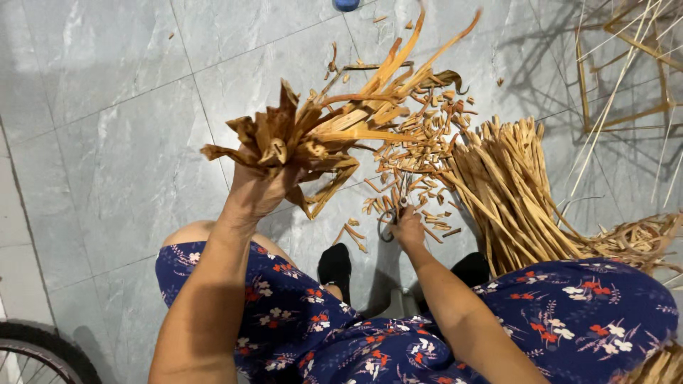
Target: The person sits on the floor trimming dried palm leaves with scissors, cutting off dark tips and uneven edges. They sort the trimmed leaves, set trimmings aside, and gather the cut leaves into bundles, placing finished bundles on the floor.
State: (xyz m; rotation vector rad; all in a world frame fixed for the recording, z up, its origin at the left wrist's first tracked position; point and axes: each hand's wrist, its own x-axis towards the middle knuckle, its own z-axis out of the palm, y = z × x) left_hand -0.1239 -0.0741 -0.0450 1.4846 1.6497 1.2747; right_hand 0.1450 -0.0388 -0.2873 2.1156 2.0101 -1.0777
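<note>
My left hand point(257, 190) is raised and grips a bundle of dried brown plant strips point(324, 124) that fans out up and to the right. Lower down, near the floor, my right hand point(408, 229) closes on a pair of metal scissors point(393, 213), whose blades point up into a scatter of short cut pieces point(420, 153). Right of that hand lies a large sheaf of long tan strips point(509, 188), spreading from the floor toward my right knee.
I sit over a grey tiled floor point(121, 142), legs in dark blue floral cloth point(583, 313), black footwear point(334, 264) below. A thin stick frame point(626, 64) lies top right, a bicycle tyre point(43, 352) bottom left, a blue object point(346, 4) at the top edge.
</note>
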